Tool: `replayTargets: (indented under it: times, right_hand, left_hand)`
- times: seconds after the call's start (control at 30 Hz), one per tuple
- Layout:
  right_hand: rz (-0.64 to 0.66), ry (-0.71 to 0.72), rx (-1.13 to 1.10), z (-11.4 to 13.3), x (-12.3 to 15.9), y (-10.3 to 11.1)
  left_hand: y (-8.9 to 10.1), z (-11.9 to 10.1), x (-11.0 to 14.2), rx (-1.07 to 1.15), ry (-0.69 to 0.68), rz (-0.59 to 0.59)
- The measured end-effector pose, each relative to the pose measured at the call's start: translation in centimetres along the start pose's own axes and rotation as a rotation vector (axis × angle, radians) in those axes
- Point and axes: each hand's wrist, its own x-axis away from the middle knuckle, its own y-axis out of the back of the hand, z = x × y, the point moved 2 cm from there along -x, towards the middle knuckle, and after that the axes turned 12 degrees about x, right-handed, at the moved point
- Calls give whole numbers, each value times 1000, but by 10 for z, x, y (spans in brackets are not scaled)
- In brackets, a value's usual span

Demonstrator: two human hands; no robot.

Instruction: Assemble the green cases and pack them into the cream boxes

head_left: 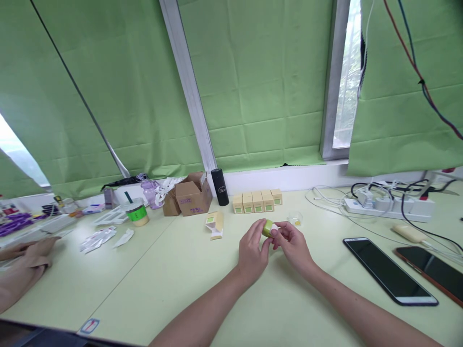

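Note:
Over the middle of the table, my left hand [253,250] pinches the green body of a small rounded container [268,228]. Its white end [274,227] sits between the fingertips of my right hand [291,242]. Both hands are closed on this one item, and the fingers cover part of it. To their left lies an opened small cream carton [214,224] with its flap out. Just behind my right hand is a small clear dish [295,219] with something yellow in it. Beyond the hands stand several small closed cartons [258,201] with green labels, side by side.
A black bottle [220,187] and a brown cardboard box [194,195] stand at the back. Phones [390,271] and a power strip [390,209] with cables are at right. On the left are a drink cup [136,213], wrappers [97,239] and another person's arm [29,265].

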Motion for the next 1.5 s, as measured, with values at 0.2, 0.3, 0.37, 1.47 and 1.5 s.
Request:
replayTargets:
  times: [0.2,0.3,0.37,1.47,1.5]
  right_hand:
    - [56,12,40,-5,1,-1]
    - [40,76,177,-5,1,2]
    - [-3,167,317,-4,1,6]
    - [-10,831,861,2,2,5]
    - [-11,835,863,2,2,5]
  left_hand:
    - [-2,3,3,66,114,62]
    - [-3,7,2,286,244,25]
    - [-4,10,0,450,318,-1]
    - [-18,15,-10,683,506,-212]
    - [-18,15,-10,681,506,-214]
